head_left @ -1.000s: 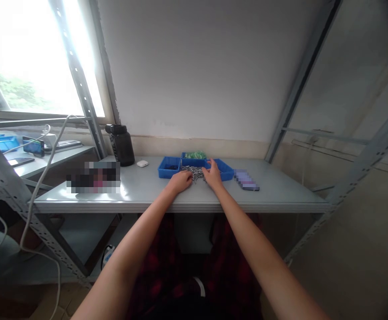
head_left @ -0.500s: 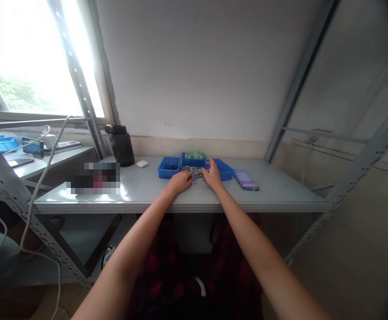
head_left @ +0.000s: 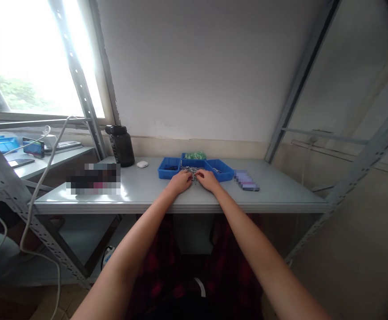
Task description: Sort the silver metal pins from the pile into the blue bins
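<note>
Many screw-like metal pieces (head_left: 190,169) lie heaped between the left blue bin (head_left: 166,174) and the right blue bin (head_left: 226,176), some nearer me on the bench (head_left: 147,191). My left hand (head_left: 181,179) is at the heap's left side, fingers bent; my right hand (head_left: 208,179) is at its right edge, fingers curled down. I cannot tell whether either pinches a piece. Green bits (head_left: 196,155) sit behind the heap.
</note>
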